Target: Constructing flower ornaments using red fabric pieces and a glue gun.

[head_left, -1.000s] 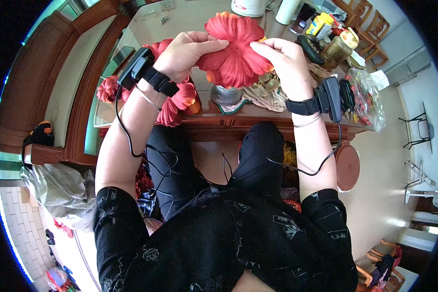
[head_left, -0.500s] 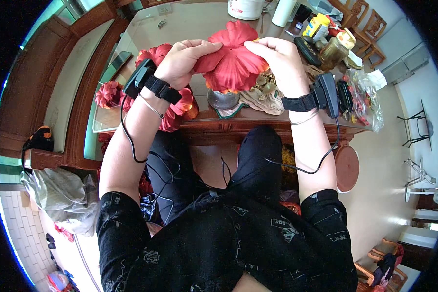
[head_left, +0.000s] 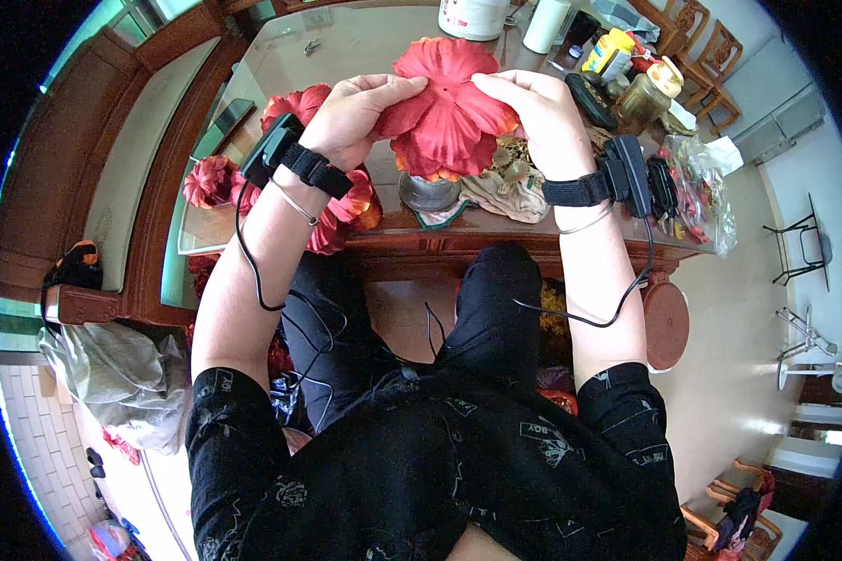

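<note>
Between both hands, a large red artificial flower (head_left: 447, 112) with orange-tinged petal edges is held up over the table's near edge. My left hand (head_left: 357, 110) pinches its left petals between thumb and fingers. On the other side, my right hand (head_left: 535, 105) pinches the petals at the right. A small dark hole shows at the flower's centre. Below it, a grey metal bowl (head_left: 428, 194) and a crumpled beige cloth (head_left: 507, 198) lie on the table. More red fabric flowers (head_left: 210, 182) are near my left wrist, partly hidden by the arm.
A phone (head_left: 232, 116) lies at the table's left. Along the far side are a white tub (head_left: 472, 19), a white cylinder (head_left: 545, 25), a yellow container (head_left: 608, 52) and a glass jar (head_left: 644, 105). Clear plastic bags (head_left: 700, 196) are at the right, above a round brown stool (head_left: 666, 325).
Both hands keep their pinch on the flower. Its top petals have turned or shifted slightly to the left; the arms have barely moved.
</note>
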`<state>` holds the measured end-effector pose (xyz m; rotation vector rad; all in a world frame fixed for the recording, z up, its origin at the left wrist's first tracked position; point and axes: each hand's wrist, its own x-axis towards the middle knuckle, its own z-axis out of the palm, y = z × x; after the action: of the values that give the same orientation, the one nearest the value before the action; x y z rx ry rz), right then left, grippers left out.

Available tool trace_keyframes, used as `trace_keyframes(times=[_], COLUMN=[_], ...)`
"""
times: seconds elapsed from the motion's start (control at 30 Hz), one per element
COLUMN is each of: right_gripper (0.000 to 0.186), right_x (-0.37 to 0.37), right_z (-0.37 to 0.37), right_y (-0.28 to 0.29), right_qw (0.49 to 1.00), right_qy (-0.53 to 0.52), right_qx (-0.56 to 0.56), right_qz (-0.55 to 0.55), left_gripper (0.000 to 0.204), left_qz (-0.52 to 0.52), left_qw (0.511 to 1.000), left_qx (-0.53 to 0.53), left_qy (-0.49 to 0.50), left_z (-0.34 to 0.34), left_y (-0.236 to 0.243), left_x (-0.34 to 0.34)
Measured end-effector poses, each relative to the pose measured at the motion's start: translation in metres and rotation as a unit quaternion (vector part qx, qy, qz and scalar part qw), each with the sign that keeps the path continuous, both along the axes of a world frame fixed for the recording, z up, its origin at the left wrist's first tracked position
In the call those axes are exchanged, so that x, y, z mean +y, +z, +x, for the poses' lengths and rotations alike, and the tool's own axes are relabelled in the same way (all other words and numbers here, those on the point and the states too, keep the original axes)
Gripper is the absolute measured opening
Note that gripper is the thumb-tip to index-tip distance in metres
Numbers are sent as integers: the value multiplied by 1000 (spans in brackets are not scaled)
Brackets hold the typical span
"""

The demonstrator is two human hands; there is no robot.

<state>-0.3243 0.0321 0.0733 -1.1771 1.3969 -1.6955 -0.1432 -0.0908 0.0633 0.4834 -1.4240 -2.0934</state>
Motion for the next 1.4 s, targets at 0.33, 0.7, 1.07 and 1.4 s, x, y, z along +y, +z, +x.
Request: trace_keyframes(times=[0.33,0.7,1.07,1.4], right_gripper=[20,18,21,18], right_x=[2,5,5,2], right_z=[-2,1,1,7], right_y=[-6,-8,-20,-52], right_qw=[997,990,984,969], right_qy=[-7,-33,-48,-93], right_qx=[77,134,171,229], right_qz=[9,-4,8,-10], left_gripper=[19,20,16,13], left_qz=[-19,-67,-115,-150], left_qw=[999,996,989,983], left_qx=[-15,-53,-88,-106], left_qy=[-37,-15,-10,17], left_z=[1,1,3,-3], left_y=[-6,-8,-10,-25], left_x=[-5,-4,-3,0])
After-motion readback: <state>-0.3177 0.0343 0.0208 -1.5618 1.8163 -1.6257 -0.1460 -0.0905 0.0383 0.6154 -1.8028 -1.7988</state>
